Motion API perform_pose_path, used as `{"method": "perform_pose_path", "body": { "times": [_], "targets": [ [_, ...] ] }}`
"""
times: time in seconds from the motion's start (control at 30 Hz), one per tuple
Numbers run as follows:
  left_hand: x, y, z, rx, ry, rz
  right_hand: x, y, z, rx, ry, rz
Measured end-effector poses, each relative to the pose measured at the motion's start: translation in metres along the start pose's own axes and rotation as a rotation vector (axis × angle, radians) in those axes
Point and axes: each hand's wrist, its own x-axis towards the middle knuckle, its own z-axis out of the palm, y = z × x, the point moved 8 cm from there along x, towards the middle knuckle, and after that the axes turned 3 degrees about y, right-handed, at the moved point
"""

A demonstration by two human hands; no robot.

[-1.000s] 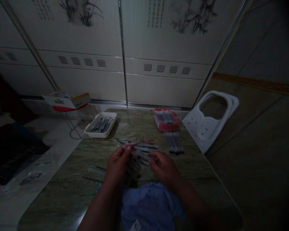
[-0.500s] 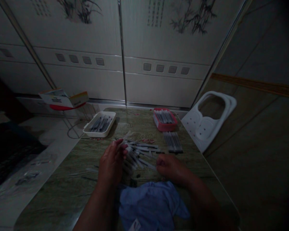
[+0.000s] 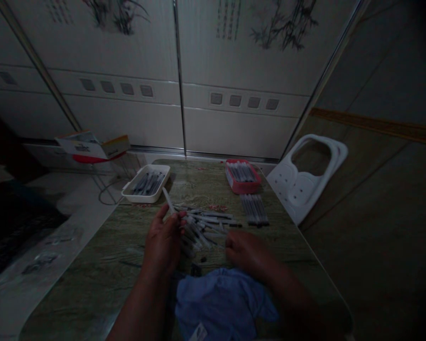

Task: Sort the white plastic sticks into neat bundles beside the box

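Note:
My left hand (image 3: 163, 237) pinches a pale, translucent pen barrel (image 3: 168, 201) that sticks up and to the left from the fingertips. Across the pile from it, my right hand (image 3: 243, 248) is closed in a fist, knuckles up; what it holds, if anything, is hidden. A heap of loose pen parts (image 3: 209, 220), pale tubes with dark bits, lies between the hands. Beyond the right hand, a row of assembled-looking pens (image 3: 254, 209) lies side by side. Close to my body is a crumpled blue cloth (image 3: 220, 300).
On the far left of the table (image 3: 92, 279) stands a white tray (image 3: 128, 193) of dark-tipped pens. A red box (image 3: 244, 188) filled with pens is at the far right. A folded white plastic chair (image 3: 303, 177) leans beyond the right edge. Small black pieces (image 3: 196, 270) lie near the cloth.
The pen barrel in my left hand has swung from pointing up-right to up-left. My right hand has shifted slightly left, towards the heap.

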Motion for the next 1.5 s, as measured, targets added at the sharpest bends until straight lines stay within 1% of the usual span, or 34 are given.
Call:
{"method": "perform_pose_path", "body": {
  "times": [0.13, 0.23, 0.47, 0.67, 0.73, 0.83, 0.93, 1.2, 1.37, 1.5],
  "targets": [
    [0.002, -0.003, 0.002, -0.041, -0.044, -0.028, -0.001, -0.007, 0.009, -0.044, 0.007, 0.013],
    [0.001, -0.006, 0.005, -0.057, -0.069, -0.059, -0.001, -0.008, 0.009, -0.059, 0.005, 0.03],
    [0.0, -0.01, 0.007, -0.106, -0.07, -0.133, -0.001, 0.004, -0.008, 0.015, 0.025, 0.044],
    [0.004, -0.013, -0.001, -0.134, -0.016, -0.134, -0.004, 0.011, -0.02, 0.07, 0.056, 0.087],
    [0.005, -0.016, -0.003, -0.137, -0.006, -0.144, -0.006, 0.008, -0.022, 0.136, 0.057, 0.085],
    [0.007, -0.019, -0.005, -0.144, -0.006, -0.155, -0.009, -0.003, -0.024, 0.252, 0.049, 0.024],
    [0.007, -0.021, -0.006, -0.15, -0.012, -0.162, -0.01, -0.013, -0.026, 0.309, 0.039, -0.031],
    [0.002, -0.024, 0.002, -0.12, -0.059, -0.206, -0.011, -0.02, -0.028, 0.291, 0.051, -0.037],
    [-0.003, -0.027, 0.009, -0.088, -0.084, -0.228, -0.009, -0.017, -0.026, 0.292, 0.062, -0.028],
    [-0.01, -0.03, 0.014, -0.059, -0.085, -0.28, -0.008, -0.016, -0.027, 0.304, 0.064, -0.009]
  ]
}}
